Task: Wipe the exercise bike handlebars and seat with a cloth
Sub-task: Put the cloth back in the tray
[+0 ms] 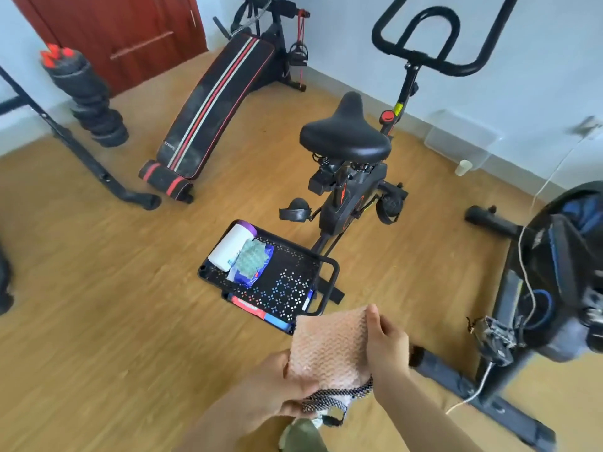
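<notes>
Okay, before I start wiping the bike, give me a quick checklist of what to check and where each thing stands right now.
1. Cloth in hand: ok. The pink cloth is held by both the left hand and the right hand.
2. Cloth spread for wiping: ok, it is stretched fairly flat between the hands.
3. Cloth damp or clean: cannot tell.
4. Seat free of clutter: ok, nothing lies on it.
5. Handlebars free: ok, nothing hangs on the visible part.
6. Path to the bike: not ok, the black tray with supplies stands between the hands and the seat.
</notes>
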